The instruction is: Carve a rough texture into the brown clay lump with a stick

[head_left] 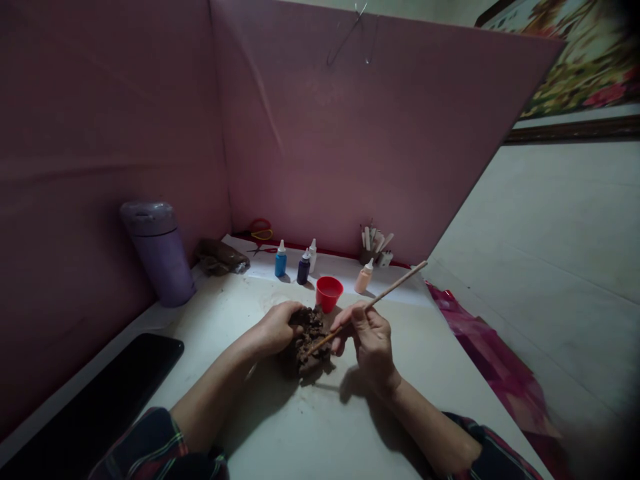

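A lump of rough brown clay [314,365] rests on the white tabletop [280,427], its upper side broken and crumbly. My left hand [275,329] grips its left side, thumb toward the middle and the other fingers mostly hidden behind. In my right hand [373,343] a thin wooden stick [397,283] is pinched like a pencil. The stick slants down to the left, and its lower tip touches the clay. Just behind the lump stands a red cup [329,288].
Blue [281,263], dark [303,269], white and peach bottles [363,279] stand behind the cup. Farther back are scissors [261,230] and a tool holder [369,255]. On the left are a purple tumbler [163,263], a wrapped brown block [220,257] and a black flat object [100,407]. Pink panels enclose the back and left.
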{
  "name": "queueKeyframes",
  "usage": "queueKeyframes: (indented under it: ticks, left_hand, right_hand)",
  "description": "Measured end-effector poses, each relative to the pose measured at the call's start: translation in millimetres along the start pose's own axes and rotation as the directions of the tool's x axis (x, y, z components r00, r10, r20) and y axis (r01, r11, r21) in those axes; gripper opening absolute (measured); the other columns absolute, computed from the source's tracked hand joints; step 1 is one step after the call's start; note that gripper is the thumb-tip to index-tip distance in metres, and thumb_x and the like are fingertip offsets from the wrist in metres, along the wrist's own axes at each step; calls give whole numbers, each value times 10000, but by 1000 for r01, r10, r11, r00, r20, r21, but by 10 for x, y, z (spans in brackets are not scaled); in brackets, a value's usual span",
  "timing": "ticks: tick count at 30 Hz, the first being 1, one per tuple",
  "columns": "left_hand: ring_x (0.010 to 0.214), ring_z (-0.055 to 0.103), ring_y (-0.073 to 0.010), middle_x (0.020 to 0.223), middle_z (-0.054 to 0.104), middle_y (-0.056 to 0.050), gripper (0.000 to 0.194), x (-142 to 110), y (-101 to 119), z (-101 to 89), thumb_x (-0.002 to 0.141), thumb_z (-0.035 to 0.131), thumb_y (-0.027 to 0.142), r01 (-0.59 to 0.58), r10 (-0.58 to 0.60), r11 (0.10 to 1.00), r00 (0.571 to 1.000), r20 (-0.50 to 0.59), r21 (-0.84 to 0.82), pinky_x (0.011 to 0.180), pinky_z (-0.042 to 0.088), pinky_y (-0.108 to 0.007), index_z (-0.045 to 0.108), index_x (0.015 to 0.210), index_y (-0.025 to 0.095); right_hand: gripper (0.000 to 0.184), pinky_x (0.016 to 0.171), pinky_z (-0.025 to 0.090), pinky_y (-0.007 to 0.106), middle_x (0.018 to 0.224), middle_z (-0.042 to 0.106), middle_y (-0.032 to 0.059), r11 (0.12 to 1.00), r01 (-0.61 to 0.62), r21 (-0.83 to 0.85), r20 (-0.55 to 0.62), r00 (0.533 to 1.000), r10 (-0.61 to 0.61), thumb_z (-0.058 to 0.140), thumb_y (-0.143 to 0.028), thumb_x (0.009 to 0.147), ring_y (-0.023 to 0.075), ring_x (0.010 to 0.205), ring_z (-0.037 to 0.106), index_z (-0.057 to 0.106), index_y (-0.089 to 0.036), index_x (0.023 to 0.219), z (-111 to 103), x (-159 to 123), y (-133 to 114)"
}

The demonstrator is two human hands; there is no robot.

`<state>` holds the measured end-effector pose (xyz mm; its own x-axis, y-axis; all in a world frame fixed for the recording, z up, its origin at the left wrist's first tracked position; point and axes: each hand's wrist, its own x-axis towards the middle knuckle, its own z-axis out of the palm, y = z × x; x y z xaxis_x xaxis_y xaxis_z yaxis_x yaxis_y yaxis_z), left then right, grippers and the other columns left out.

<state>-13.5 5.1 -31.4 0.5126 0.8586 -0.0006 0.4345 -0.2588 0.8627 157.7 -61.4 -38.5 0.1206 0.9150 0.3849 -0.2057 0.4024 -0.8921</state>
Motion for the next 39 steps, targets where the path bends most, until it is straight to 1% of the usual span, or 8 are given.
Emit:
queueKeyframes:
  ticks: [5, 8, 10, 22, 31, 33, 36, 39]
  left_hand:
    - [850, 618, -226, 881, 700, -70, 294, 31, -60, -4, 634, 513, 92, -31, 31, 1000, 999, 22, -1, 749, 457, -295, 654, 888, 138]
    - [844, 613, -218, 873, 695, -51, 276, 41, -89, -5, 637, 513, 110, -48, 48, 999, 998, 30, 17, 736, 454, -285, 645, 877, 141]
    - [847, 612, -217, 878, 694, -50, 273, 37, -90, -5, 641, 507, 115, -51, 51, 998, 998, 34, 20, 740, 453, -286, 640, 878, 141]
    - [809, 589, -197, 847, 664, -43, 258, 37, -114, 17, 644, 485, 121, -36, 35, 999, 999, 20, 32, 710, 434, -270, 615, 865, 143]
    - [818, 588, -207, 856, 667, -48, 276, 38, -119, 28, 637, 504, 130, -3, 3, 1000, 1000, 2, 27, 721, 440, -283, 625, 885, 137]
    - [831, 597, -217, 851, 677, -48, 283, 29, -94, 26, 641, 507, 131, 5, -5, 1000, 1000, 4, -5, 736, 448, -292, 634, 894, 136]
    - [855, 609, -234, 870, 688, -61, 304, 20, -57, 23, 638, 505, 118, 20, -20, 999, 1000, 8, -27, 756, 454, -307, 648, 906, 127]
    - [862, 612, -236, 900, 691, -72, 323, 21, -43, 20, 629, 505, 105, 20, -20, 1000, 1000, 11, -10, 762, 455, -309, 656, 914, 118]
  right_hand:
    - [281, 393, 501, 217, 557, 633, -16, 988, -134, -78, 202, 968, 147, 742, -386, 763, 124, 410, 608, 576, -163, 721, 0, 45, -109]
    - [264, 406, 520, 221, 565, 635, -23, 974, -210, -90, 290, 929, 227, 761, -345, 735, 125, 425, 619, 575, -159, 708, -31, 84, -123]
    - [233, 429, 530, 220, 577, 641, -20, 969, -225, -105, 308, 919, 247, 751, -316, 741, 122, 441, 626, 591, -152, 702, -46, 92, -115]
    - [209, 432, 529, 208, 616, 652, -22, 974, -222, -35, 208, 952, 225, 712, -306, 780, 111, 445, 630, 580, -153, 725, -2, 46, 35]
    - [212, 354, 463, 177, 640, 657, -11, 976, -216, -27, 215, 952, 217, 715, -309, 791, 100, 429, 595, 574, -159, 738, -20, 58, 86]
    - [219, 344, 461, 185, 626, 656, -7, 984, -175, 3, 220, 961, 170, 712, -325, 799, 103, 411, 587, 583, -159, 736, -55, 90, 73]
    - [220, 346, 469, 196, 657, 664, 4, 996, -62, 57, 168, 984, 52, 706, -338, 812, 104, 417, 591, 601, -159, 737, -111, 142, 42]
    - [223, 368, 477, 203, 607, 660, 1, 998, -53, 28, 152, 987, 48, 710, -346, 809, 109, 419, 592, 604, -163, 738, -120, 155, 18]
